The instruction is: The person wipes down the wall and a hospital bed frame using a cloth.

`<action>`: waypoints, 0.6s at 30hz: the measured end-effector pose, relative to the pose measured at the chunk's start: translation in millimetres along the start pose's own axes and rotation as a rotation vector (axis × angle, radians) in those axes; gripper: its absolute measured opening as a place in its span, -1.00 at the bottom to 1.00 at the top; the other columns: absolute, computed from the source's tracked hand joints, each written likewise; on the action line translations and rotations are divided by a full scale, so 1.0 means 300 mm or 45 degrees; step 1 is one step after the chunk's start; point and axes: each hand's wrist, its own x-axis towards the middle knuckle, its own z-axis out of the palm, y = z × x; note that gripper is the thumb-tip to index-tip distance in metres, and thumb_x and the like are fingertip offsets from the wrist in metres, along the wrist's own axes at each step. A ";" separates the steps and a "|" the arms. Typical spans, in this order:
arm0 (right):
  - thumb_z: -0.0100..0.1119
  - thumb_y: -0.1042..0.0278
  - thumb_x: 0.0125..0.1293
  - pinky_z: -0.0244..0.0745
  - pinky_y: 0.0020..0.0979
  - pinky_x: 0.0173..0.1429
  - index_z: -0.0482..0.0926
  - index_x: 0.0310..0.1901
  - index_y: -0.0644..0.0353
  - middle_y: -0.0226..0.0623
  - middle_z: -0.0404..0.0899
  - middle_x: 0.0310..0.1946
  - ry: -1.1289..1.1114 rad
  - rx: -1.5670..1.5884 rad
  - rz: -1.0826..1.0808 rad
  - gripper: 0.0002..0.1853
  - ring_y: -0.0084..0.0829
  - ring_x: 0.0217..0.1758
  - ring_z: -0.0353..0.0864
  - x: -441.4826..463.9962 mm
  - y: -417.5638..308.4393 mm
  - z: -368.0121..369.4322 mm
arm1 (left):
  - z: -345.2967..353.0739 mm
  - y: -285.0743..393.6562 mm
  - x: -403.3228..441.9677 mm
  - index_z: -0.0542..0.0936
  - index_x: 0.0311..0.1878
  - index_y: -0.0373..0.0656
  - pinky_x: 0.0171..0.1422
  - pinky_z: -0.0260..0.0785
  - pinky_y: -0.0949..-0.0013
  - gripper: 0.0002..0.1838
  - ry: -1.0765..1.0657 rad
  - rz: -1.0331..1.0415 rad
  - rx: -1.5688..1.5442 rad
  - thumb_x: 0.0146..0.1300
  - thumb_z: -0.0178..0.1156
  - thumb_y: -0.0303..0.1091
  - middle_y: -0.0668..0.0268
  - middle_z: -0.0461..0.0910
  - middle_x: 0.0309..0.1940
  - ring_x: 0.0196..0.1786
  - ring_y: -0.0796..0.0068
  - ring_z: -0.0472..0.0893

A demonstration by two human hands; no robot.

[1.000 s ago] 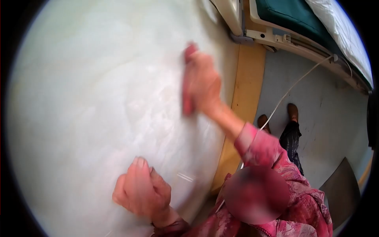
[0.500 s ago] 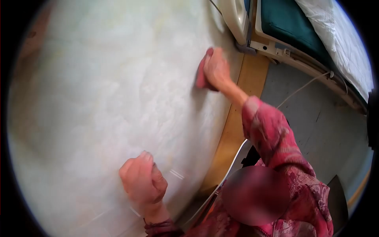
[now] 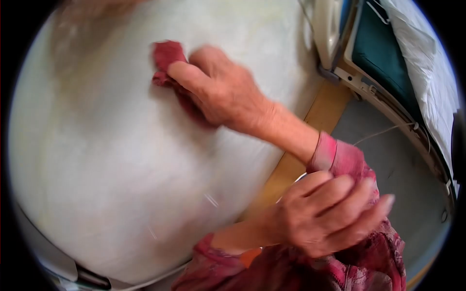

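Observation:
My right hand (image 3: 218,89) is closed on a crumpled red cloth (image 3: 169,54), which lies against a pale, mottled, glossy surface (image 3: 121,169). Part of the cloth is hidden under my fingers. Lower down, my left hand (image 3: 330,208) is raised in front of my right sleeve (image 3: 342,155). Its fingers are loosely bent and slightly apart, somewhat smeared by motion, and nothing shows in them. Whether it touches the sleeve I cannot tell.
A bed frame (image 3: 383,104) with a green mattress (image 3: 383,53) and a white sheet (image 3: 427,72) stands at the upper right. A wooden strip (image 3: 327,109) borders the pale surface beside the grey floor (image 3: 388,155). A thin cord (image 3: 383,132) hangs by the bed.
My right hand has moved left across the pale surface with the red cloth. My left hand has left its place over the surface and swung right, in front of my right sleeve.

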 end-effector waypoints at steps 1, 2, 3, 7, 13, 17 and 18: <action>0.23 0.53 0.12 0.47 -0.21 -0.09 0.51 -0.04 0.06 -0.15 0.47 -0.31 0.100 -0.050 0.046 -0.66 -0.12 -0.18 0.50 0.043 0.003 -0.005 | -0.003 0.025 0.030 0.59 0.02 -0.24 -0.20 0.40 0.35 -0.65 0.027 -0.045 -0.088 0.16 0.12 -0.36 0.22 0.56 -0.15 -0.23 0.38 0.53; 0.21 0.55 0.14 0.46 -0.23 -0.12 0.52 -0.05 0.07 -0.16 0.47 -0.31 0.195 -0.098 0.092 -0.68 -0.13 -0.18 0.49 0.069 0.030 0.002 | 0.002 0.051 0.047 0.58 0.02 -0.28 -0.17 0.42 0.31 -0.63 0.061 -0.091 -0.171 0.16 0.10 -0.34 0.19 0.56 -0.15 -0.22 0.35 0.53; 0.20 0.55 0.13 0.44 -0.26 -0.22 0.50 -0.10 0.08 -0.18 0.47 -0.32 0.411 0.052 0.307 -0.72 -0.16 -0.25 0.48 0.080 0.066 0.028 | 0.013 0.089 0.048 0.58 0.02 -0.28 -0.17 0.42 0.31 -0.63 0.076 -0.119 -0.136 0.16 0.10 -0.34 0.19 0.56 -0.15 -0.22 0.35 0.53; 0.23 0.57 0.09 0.40 -0.27 -0.29 0.50 -0.07 0.06 -0.22 0.46 -0.34 0.531 -0.225 0.101 -0.66 -0.16 -0.29 0.45 -0.077 0.005 0.117 | 0.038 0.241 -0.005 0.64 -0.07 -0.19 -0.23 0.42 0.43 -0.71 0.224 -0.282 -0.292 0.13 0.18 -0.37 0.22 0.56 -0.15 -0.23 0.45 0.55; 0.23 0.55 0.14 0.40 -0.22 -0.27 0.51 -0.18 0.15 -0.17 0.52 -0.32 -0.422 0.249 0.403 -0.79 -0.11 -0.27 0.47 -0.599 -0.228 0.168 | -0.034 0.268 -0.204 0.61 -0.05 -0.23 -0.20 0.44 0.40 -0.65 0.059 -0.468 -0.072 0.05 0.19 -0.39 0.27 0.53 -0.21 -0.23 0.43 0.53; 0.21 0.66 0.13 0.46 -0.19 -0.16 0.49 -0.12 0.20 -0.14 0.52 -0.31 -0.278 0.306 0.468 -0.72 -0.11 -0.21 0.50 -0.424 -0.313 0.075 | -0.125 0.328 -0.390 0.61 -0.05 -0.23 -0.24 0.44 0.41 -0.63 -0.004 -0.671 -0.148 0.00 0.20 -0.43 0.29 0.52 -0.27 -0.30 0.41 0.54; 0.21 0.70 0.10 0.46 -0.21 -0.13 0.49 -0.06 0.19 -0.15 0.50 -0.34 -0.177 0.315 0.436 -0.65 -0.10 -0.20 0.50 -0.349 -0.314 0.071 | -0.139 0.369 -0.455 0.62 -0.05 -0.22 -0.24 0.45 0.38 -0.63 0.031 -0.746 -0.211 0.00 0.21 -0.44 0.29 0.53 -0.28 -0.33 0.39 0.55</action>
